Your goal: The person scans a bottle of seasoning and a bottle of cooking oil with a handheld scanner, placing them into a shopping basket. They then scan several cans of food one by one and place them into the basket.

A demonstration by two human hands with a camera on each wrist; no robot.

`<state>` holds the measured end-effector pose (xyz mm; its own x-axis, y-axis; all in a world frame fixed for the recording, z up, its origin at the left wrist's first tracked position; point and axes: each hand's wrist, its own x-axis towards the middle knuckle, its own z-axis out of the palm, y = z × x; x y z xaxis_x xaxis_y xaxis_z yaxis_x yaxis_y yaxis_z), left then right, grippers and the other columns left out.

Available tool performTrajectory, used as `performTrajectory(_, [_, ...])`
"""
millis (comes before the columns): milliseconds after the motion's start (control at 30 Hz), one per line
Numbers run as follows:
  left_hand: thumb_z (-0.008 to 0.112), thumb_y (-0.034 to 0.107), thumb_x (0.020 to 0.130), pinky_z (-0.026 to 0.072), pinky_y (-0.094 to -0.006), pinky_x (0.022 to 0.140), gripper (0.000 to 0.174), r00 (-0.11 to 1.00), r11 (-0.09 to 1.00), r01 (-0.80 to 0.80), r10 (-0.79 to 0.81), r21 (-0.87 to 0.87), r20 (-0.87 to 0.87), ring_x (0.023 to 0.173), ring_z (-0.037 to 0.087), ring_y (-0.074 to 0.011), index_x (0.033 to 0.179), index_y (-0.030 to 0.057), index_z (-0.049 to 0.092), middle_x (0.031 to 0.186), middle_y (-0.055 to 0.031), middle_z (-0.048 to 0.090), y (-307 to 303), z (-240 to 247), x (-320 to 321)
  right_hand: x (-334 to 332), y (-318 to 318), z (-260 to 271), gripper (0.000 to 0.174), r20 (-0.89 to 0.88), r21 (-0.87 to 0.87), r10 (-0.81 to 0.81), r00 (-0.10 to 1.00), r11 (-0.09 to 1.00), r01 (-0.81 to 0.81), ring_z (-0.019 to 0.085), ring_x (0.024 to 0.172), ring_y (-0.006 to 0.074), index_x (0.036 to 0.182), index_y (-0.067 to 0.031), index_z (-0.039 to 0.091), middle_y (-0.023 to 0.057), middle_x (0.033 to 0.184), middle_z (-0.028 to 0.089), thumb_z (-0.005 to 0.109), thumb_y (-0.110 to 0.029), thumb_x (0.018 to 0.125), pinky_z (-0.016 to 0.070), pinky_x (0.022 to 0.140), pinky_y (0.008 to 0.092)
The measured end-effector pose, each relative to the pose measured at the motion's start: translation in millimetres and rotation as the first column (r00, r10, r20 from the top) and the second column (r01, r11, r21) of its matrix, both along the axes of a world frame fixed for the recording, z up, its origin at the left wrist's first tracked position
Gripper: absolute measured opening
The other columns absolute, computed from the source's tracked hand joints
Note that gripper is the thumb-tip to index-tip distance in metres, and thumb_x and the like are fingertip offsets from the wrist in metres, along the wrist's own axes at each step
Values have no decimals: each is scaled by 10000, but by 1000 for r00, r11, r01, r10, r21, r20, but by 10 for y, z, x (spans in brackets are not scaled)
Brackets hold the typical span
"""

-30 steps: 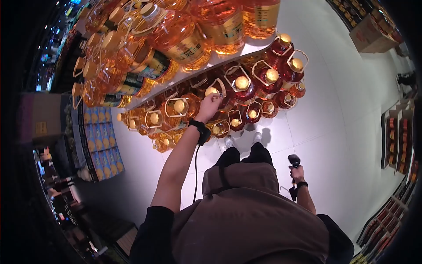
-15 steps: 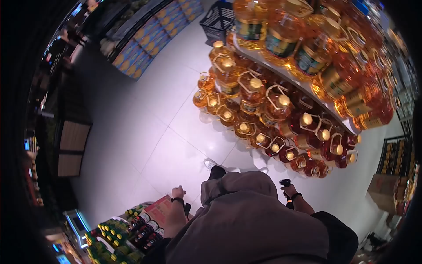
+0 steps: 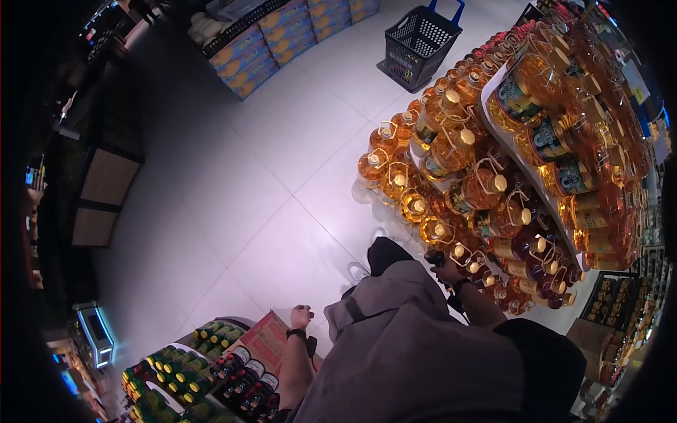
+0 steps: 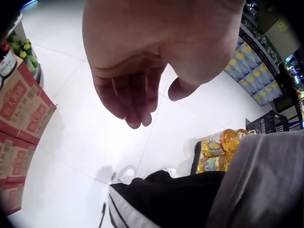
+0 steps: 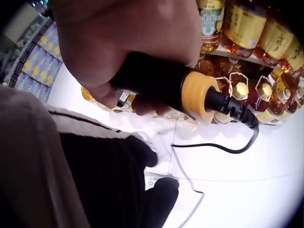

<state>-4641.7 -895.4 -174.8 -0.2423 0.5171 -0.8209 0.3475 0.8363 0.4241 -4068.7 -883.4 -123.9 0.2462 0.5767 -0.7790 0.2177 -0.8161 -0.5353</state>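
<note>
My left hand (image 3: 302,316) hangs at my side over the floor, near a red carton (image 3: 262,340). In the left wrist view its fingers (image 4: 135,97) droop loosely curled, with nothing in them. My right hand (image 3: 447,271) grips a black corded handle (image 5: 152,78) with an orange ring at its end. A cable (image 5: 228,149) trails from that end; in the head view a dark rounded top shows. Close beyond the right hand are large bottles of amber oil (image 3: 455,151) with yellow caps and loop handles, stacked on a tiered display.
A dark shopping basket (image 3: 416,49) with blue handles stands on the floor beyond the oil display. Blue cartons (image 3: 243,60) line a stand at the far left. Green bottles with yellow caps (image 3: 176,370) and dark bottles (image 3: 247,377) fill a display by my left arm. Pale tiles (image 3: 282,190) lie between.
My left hand has left a bottle's handle on the oil display and dropped to my side. My body has turned left, so the display now stands to my right and the basket shows.
</note>
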Motion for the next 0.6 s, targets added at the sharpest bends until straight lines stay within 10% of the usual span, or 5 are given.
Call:
performTrajectory(133, [599, 209, 919, 560, -330, 658, 298, 998, 997, 46, -48, 62, 30, 748, 727, -206, 1078, -33, 671, 828, -150, 749, 1273, 221, 168, -218, 21, -319, 338, 160, -51, 260, 952, 966, -255, 660, 612, 190, 974, 9, 690, 86, 721, 677, 763, -266, 791, 537, 566, 332])
performTrajectory(333, [584, 216, 941, 564, -334, 782, 317, 951, 947, 308, -305, 93, -43, 821, 735, -222, 1100, -45, 672, 863, -169, 754, 2903, 464, 93, -632, 804, -708, 423, -8, -424, 132, 991, 897, -123, 712, 704, 239, 1037, 41, 670, 142, 868, 718, 799, -279, 793, 579, 606, 367])
performTrajectory(467, [584, 194, 942, 552, -314, 678, 265, 959, 960, 280, -278, 20, -59, 759, 717, -186, 1071, -12, 688, 838, -127, 751, 3850, 649, -210, -775, 2400, -342, 394, -26, -424, 134, 991, 896, -132, 719, 730, 235, 951, 36, 692, 161, 884, 730, 780, -314, 795, 577, 615, 356])
performTrajectory(533, [568, 196, 953, 547, -319, 667, 259, 973, 972, 228, -226, 50, -46, 747, 706, -179, 1067, -4, 686, 834, -116, 747, 4381, 712, -319, -685, 3131, -722, 389, 171, -64, 267, 948, 964, -260, 716, 695, 232, 947, 54, 702, 157, 818, 723, 758, -295, 787, 565, 609, 356])
performTrajectory(600, [545, 204, 970, 540, -326, 659, 262, 984, 982, 169, -163, 83, -74, 735, 696, -177, 1074, 4, 679, 817, -100, 736, 4877, 783, -371, -609, 4216, -324, 358, 75, -67, 107, 991, 993, -102, 692, 616, 226, 990, 21, 695, 145, 764, 699, 743, -278, 800, 543, 581, 350])
